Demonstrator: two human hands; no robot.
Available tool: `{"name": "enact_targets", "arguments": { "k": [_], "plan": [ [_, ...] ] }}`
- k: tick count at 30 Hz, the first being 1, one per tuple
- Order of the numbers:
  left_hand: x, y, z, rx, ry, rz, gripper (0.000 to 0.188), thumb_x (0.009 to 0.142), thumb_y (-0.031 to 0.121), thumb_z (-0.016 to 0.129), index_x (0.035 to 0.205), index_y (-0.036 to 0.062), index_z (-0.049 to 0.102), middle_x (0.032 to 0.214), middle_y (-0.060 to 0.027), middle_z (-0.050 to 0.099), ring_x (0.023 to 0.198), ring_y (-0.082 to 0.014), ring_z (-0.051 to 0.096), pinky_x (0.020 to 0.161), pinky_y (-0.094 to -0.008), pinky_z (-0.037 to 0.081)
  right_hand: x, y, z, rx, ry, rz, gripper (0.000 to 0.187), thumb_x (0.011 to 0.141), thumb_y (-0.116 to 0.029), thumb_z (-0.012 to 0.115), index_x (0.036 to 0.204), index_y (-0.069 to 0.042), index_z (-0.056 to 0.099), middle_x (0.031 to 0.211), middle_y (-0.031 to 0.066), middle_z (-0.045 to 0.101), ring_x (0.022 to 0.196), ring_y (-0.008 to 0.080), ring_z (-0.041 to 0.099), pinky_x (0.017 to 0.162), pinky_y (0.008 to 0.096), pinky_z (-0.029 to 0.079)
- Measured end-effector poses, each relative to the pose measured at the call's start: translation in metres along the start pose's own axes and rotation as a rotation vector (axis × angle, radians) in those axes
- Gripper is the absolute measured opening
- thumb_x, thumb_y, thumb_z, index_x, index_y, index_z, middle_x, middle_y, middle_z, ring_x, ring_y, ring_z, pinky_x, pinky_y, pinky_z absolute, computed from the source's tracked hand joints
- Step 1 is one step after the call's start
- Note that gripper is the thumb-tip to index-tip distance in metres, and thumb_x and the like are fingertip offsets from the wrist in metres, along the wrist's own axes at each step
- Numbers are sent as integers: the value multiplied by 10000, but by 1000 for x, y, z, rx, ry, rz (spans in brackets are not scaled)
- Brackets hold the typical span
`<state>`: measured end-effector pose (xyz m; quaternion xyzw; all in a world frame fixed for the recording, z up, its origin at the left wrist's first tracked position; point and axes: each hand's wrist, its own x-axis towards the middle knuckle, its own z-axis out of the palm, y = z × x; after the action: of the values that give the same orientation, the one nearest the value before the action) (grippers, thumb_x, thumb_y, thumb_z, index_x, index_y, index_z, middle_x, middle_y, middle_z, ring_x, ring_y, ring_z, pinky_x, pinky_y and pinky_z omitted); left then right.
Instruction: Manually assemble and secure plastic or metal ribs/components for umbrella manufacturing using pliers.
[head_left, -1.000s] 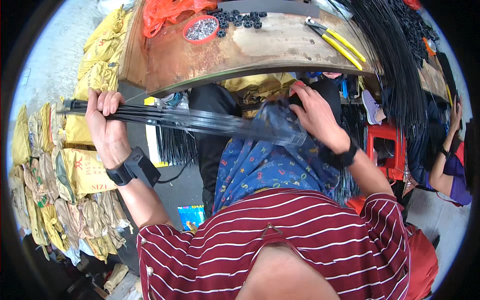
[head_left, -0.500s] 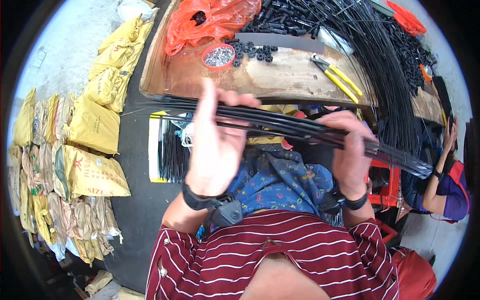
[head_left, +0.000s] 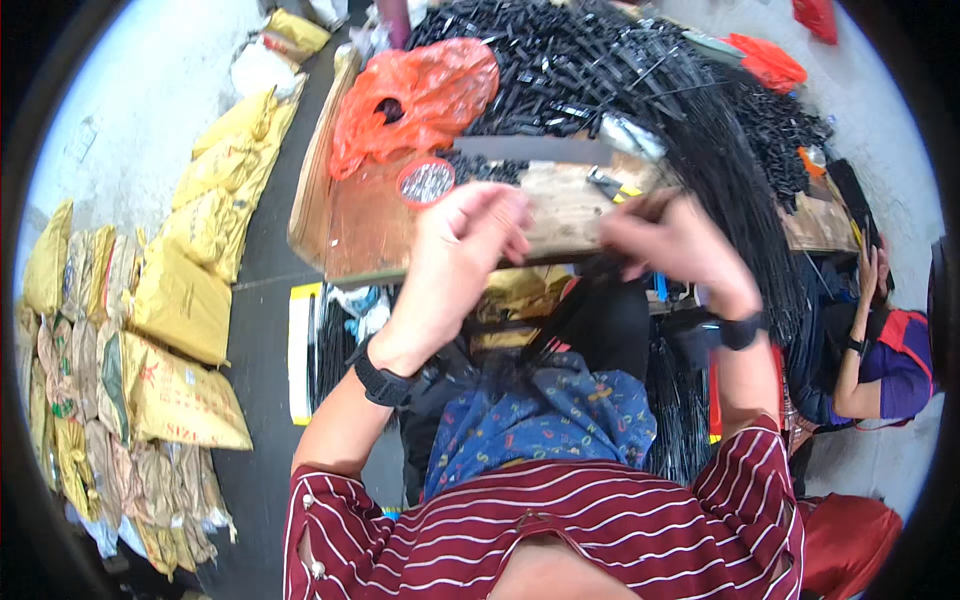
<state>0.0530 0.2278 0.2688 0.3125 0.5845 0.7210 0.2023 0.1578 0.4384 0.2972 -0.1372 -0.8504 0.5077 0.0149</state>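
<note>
My left hand [head_left: 465, 235] is raised at the near edge of the wooden table [head_left: 370, 235]. Its fingers are loosely bent and somewhat apart, with nothing visible in them. My right hand [head_left: 685, 250] hovers near the yellow-handled pliers [head_left: 606, 183], its fingers curled and smeared by motion. Below the hands, a blurred dark streak [head_left: 565, 315] slants down toward the blue patterned cloth [head_left: 540, 430] on my lap. It may be the thin black rods, but I cannot make out whether my right hand touches it.
On the table are a red-rimmed dish of small silver pieces [head_left: 427, 182], an orange plastic bag [head_left: 425, 100] and a heap of black parts [head_left: 560, 60]. Long black rods [head_left: 740, 180] hang over the right side. Yellow sacks [head_left: 180, 300] line the left. A person in purple [head_left: 890, 375] sits at right.
The bundle of black rods that lay across both hands is no longer held up between them. My right hand has risen toward the table, and my left fingers have bent. The view has shifted.
</note>
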Motion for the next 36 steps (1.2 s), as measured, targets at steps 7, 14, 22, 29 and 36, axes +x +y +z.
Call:
{"name": "enact_targets", "arguments": {
  "k": [7, 14, 22, 29, 36],
  "plan": [
    [44, 21, -10, 68, 64, 18, 551, 994, 477, 408, 1060, -22, 631, 863, -40, 634, 764, -95, 580, 722, -236, 457, 33, -7, 69, -41, -562, -44, 263, 860, -251, 636, 868, 12, 624, 703, 48, 635, 531, 133, 610, 489, 263, 519],
    [52, 19, -12, -289, 3, -134, 257, 926, 292, 614, 992, 46, 643, 894, -5, 652, 775, -81, 578, 733, -256, 461, 49, 19, 82, -54, -574, -58, 308, 830, -291, 681, 844, 14, 635, 711, 61, 643, 562, 137, 605, 528, 274, 510],
    [57, 18, -7, -524, -121, -242, 209, 929, 211, 583, 1022, 34, 645, 923, -29, 663, 834, -112, 620, 764, -289, 497, 60, -3, 29, 134, -83, -366, 271, 874, -289, 682, 850, -25, 623, 717, 10, 610, 677, 71, 559, 590, 251, 450],
    [56, 13, 4, -387, -125, -143, 264, 926, 167, 596, 1117, -10, 638, 921, -22, 636, 756, -90, 607, 690, -246, 493, 60, -14, 20, 571, -136, -293, 250, 930, -302, 620, 938, -52, 606, 865, -8, 616, 774, 61, 582, 695, 239, 497],
    [49, 2, 17, -25, -20, 178, 230, 934, 60, 573, 1131, -53, 611, 865, -11, 615, 690, -49, 573, 625, -201, 477, 58, -8, 19, 693, -270, -313, 300, 976, -330, 529, 1069, -52, 592, 912, 17, 637, 824, 98, 621, 765, 264, 512]
  ]
}}
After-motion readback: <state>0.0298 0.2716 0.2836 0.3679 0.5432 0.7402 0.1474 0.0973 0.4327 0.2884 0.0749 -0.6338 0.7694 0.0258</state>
